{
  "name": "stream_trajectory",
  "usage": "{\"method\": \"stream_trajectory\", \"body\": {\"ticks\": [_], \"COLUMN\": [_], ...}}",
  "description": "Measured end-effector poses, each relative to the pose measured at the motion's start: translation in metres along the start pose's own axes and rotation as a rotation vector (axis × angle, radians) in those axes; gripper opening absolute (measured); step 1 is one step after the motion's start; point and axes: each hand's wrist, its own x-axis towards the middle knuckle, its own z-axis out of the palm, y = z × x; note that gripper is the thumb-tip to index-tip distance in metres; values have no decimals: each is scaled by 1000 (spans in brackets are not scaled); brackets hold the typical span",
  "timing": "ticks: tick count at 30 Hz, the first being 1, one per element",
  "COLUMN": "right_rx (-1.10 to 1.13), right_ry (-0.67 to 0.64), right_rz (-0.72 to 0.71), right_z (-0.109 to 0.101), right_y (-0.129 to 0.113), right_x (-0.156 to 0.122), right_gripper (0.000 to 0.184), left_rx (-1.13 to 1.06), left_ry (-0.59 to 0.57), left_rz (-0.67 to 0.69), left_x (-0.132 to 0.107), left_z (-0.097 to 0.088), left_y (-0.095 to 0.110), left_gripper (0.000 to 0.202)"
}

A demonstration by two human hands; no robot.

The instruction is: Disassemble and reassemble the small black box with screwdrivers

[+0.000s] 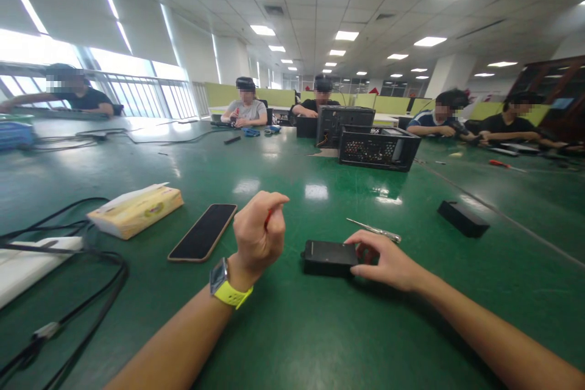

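My left hand is closed in a fist above the green table. A small bit of something red shows between its fingers; the rest of it is hidden. Around that wrist is a watch with a yellow-green strap. On the table lies a flat black rectangular box, and my right hand grips its right end between thumb and fingers. Just behind that hand rests a thin screwdriver with a shiny shaft. Left of my fist lies a phone, its dark screen facing up.
A yellow tissue pack, a white power strip and black cables are on the left. Another black box lies right. Open computer cases stand farther back. Several people sit around the table; a red-handled screwdriver lies far right.
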Motion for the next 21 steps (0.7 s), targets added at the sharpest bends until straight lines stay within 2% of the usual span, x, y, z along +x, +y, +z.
{"method": "stream_trajectory", "body": {"ticks": [4,7,9,14,21], "right_rx": [-102,-131,-140,-147,-134], "right_ry": [105,86,39,26,42], "right_rz": [-78,-94,-96,-98,-118], "right_z": [-3,-3,-3,-1,0], "right_y": [2,4,5,6,11], "right_x": [-1,-1,-2,-3,-3], "right_gripper": [42,41,45,46,43], "left_rx": [-136,-297,-355,-225,-171], "left_ry": [249,274,218,14,-313], "left_rz": [-224,-406,-469,-458,-500], "left_x": [4,6,4,-11,-25], "left_z": [6,9,10,14,22], "left_y": [5,2,-4,-15,-8], "left_gripper": [10,8,9,17,24]}}
